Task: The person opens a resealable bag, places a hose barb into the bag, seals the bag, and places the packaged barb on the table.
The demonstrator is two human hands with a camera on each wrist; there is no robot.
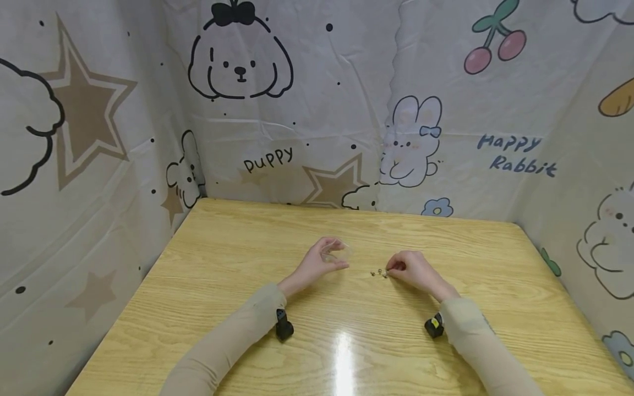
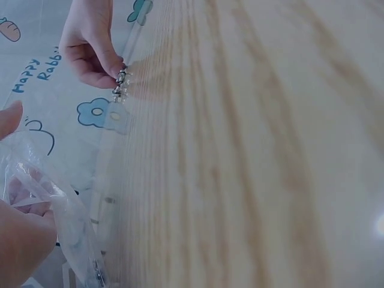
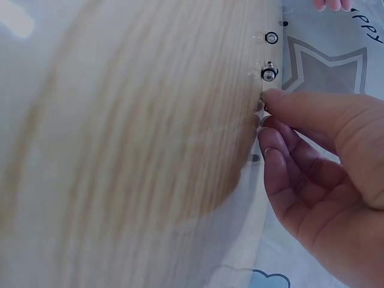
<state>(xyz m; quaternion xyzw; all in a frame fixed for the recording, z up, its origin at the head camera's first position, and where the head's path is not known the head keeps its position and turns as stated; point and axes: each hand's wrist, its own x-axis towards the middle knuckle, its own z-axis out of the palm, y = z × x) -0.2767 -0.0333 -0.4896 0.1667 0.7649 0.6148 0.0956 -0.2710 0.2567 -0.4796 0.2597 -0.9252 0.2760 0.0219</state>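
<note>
My left hand holds a clear plastic bag between thumb and fingers; in the left wrist view the bag spreads beside the fingers, with small dark bits near its lower end. Several small metal pieces lie on the table between the hands. My right hand pinches at one of them with thumb and index fingertips. In the right wrist view, a round metal piece and another stand beside the thumb of the right hand; the pinched piece is mostly hidden.
The wooden table reaches back to a printed cloth hanging behind it and on both sides. A black wrist camera sits at the left cuff and another at the right cuff.
</note>
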